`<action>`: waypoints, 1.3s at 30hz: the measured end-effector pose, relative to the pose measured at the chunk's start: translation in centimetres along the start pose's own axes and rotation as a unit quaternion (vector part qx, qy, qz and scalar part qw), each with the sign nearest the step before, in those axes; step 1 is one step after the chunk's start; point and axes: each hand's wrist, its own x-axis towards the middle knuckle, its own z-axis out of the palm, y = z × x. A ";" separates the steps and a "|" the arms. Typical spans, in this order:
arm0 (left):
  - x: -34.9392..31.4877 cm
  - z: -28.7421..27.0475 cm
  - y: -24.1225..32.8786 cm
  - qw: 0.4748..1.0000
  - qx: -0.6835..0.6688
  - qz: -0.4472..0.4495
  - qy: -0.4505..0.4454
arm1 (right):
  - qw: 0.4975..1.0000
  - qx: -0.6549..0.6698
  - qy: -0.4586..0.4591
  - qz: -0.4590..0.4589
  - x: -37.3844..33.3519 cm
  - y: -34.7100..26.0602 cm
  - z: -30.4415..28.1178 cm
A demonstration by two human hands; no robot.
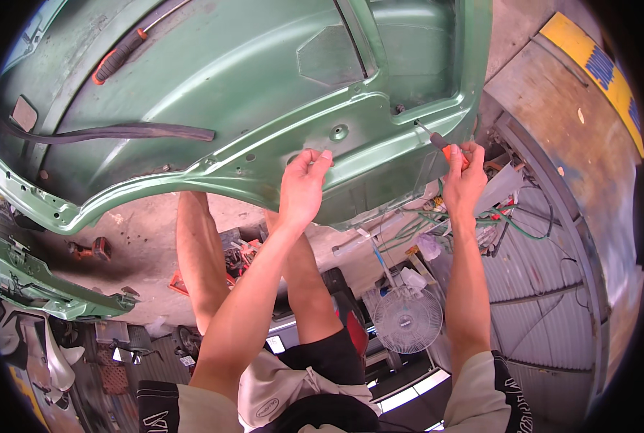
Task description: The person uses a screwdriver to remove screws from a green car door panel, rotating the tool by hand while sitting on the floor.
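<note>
A large green vehicle body panel (264, 173) with a wheel-arch curve and several holes lies in front of me. My right hand (464, 184) grips a screwdriver (445, 148) by its orange and grey handle. Its shaft points up and left, and the tip meets the panel near a small hole close to the right edge. Over the panel's lower flange is my left hand (302, 189), its fingers curled and the thumb pressed to them. Whether something small is pinched there I cannot make out. A round recessed hole (338, 133) sits just above that hand.
On the panel rest a second screwdriver (122, 58) and a dark rubber strip (131, 132). A cordless drill (91, 250) lies on the floor beside another green body part (48, 285). A fan (407, 321) and green hose (528, 234) are below right, near a rusty sheet (553, 101).
</note>
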 end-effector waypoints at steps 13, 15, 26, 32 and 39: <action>-0.5 0.2 0.7 1.000 0.024 -0.013 0.005 | 0.992 0.030 -0.019 -0.121 -0.2 -0.1 -0.2; -0.4 0.3 0.9 1.000 0.024 -0.012 0.003 | 0.969 0.022 -0.001 -0.244 0.1 0.5 -0.3; -0.5 0.3 0.9 0.999 0.033 -0.026 0.000 | 0.946 -0.037 -0.027 -0.321 0.4 0.6 -0.7; -0.7 0.3 0.9 0.998 0.051 -0.029 -0.001 | 0.999 -0.012 -0.049 -0.006 -0.7 -2.5 -0.7; -0.6 0.5 1.2 0.999 0.044 -0.024 -0.004 | 0.940 -0.067 -0.005 -0.334 0.5 1.4 -1.1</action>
